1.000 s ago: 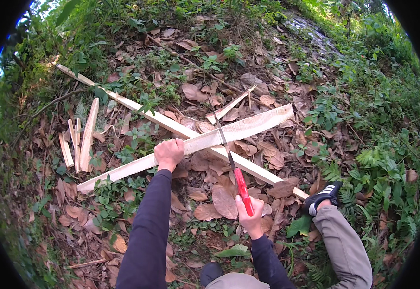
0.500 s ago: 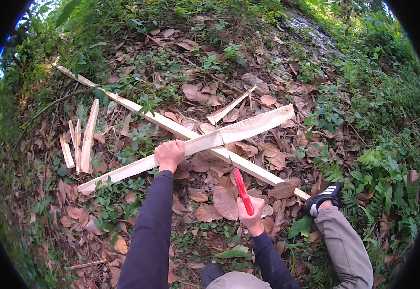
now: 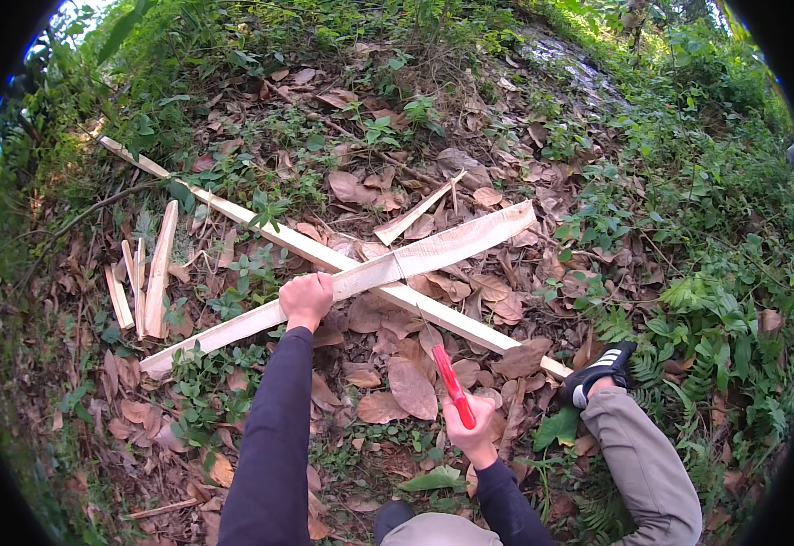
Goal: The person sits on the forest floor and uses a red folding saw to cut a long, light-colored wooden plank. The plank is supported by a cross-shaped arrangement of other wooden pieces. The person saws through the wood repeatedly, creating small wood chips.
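My left hand [image 3: 306, 298] is closed around a pale wooden plank [image 3: 461, 244], which slopes up from near left to far right. The plank rests across a long, narrow wooden beam [image 3: 311, 247] lying on the ground, and the two form an X. In my right hand [image 3: 470, 428] is the red handle of a handsaw [image 3: 452, 378]. Its thin blade runs up to the plank just right of where the two pieces cross. A dark cut line shows in the plank there. My shoe [image 3: 602, 369] is by the beam's near right end.
Several short split sticks [image 3: 162, 268] lie at the left, and a thin wood offcut [image 3: 420, 209] lies beyond the plank. Brown dry leaves [image 3: 412, 387] and low green plants cover the sloping ground. A grey rock surface [image 3: 570, 64] shows at the far right.
The saw has been drawn back toward me and down, so more blade shows below the plank. My left hand keeps its hold; the whole view has shifted slightly.
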`<action>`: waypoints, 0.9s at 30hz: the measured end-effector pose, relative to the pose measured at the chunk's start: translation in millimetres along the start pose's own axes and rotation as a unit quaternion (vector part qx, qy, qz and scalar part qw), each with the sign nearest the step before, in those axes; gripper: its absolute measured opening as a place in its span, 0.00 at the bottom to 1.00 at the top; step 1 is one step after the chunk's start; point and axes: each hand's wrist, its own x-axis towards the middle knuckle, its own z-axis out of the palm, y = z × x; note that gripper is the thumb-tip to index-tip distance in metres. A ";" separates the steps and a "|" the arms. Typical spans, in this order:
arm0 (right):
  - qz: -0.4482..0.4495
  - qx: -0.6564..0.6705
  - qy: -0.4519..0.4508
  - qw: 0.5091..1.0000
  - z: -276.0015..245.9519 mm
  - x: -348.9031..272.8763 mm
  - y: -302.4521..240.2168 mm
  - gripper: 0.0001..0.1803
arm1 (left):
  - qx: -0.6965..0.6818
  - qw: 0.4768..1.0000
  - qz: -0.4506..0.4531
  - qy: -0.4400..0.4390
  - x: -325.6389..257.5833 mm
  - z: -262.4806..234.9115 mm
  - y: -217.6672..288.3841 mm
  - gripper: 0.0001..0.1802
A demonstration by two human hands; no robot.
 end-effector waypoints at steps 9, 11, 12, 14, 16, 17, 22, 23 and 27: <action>-0.031 -0.015 0.009 0.999 -2.4 -28.6 21.2 0.07 | -0.004 0.999 -0.016 -0.038 2.1 -4.2 -2.6 0.28; 0.011 0.017 0.019 1.000 -3.7 -37.5 27.5 0.07 | -0.013 0.999 -0.017 -0.041 4.0 -6.4 -0.5 0.28; -0.007 0.004 0.022 1.000 -1.6 -36.4 32.3 0.07 | -0.019 0.999 -0.013 -0.044 4.4 -6.7 -2.2 0.28; -0.043 -0.021 0.028 0.998 11.3 -25.9 38.6 0.07 | -0.026 0.999 -0.004 -0.044 3.9 -5.6 -2.6 0.29; -0.008 0.027 0.037 0.999 29.2 7.1 29.0 0.07 | -0.023 0.999 0.009 -0.042 3.6 -4.2 -3.4 0.29; 0.018 0.042 0.038 0.998 39.4 13.7 34.0 0.07 | -0.019 0.999 0.005 -0.044 4.5 -5.0 -5.7 0.29; 0.022 0.028 0.020 0.999 18.9 -35.6 43.0 0.08 | -0.014 0.999 -0.014 -0.049 1.7 -5.0 -2.5 0.29; 0.012 0.042 0.042 0.998 17.6 -39.6 39.2 0.09 | -0.010 0.999 -0.013 -0.052 2.1 -4.8 -2.2 0.29; 0.006 0.053 0.043 0.998 43.6 32.4 34.3 0.11 | -0.024 0.998 0.003 -0.055 4.1 -3.4 -6.4 0.30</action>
